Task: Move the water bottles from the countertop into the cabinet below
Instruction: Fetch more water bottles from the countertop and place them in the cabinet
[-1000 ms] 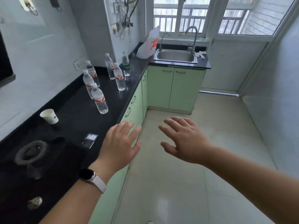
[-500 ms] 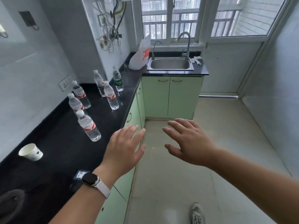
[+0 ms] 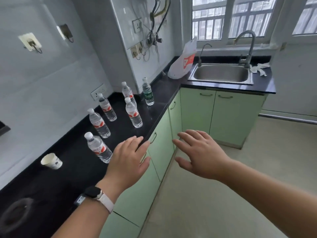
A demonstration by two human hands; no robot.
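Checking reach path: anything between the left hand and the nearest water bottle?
Nothing. In the head view only a narrow strip of bare black countertop separates the left hand from the nearest bottle.

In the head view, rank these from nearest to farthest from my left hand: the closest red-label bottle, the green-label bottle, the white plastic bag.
1. The closest red-label bottle, just left of the left hand.
2. The green-label bottle, farther along the countertop, by the corner.
3. The white plastic bag, far end, beside the sink.
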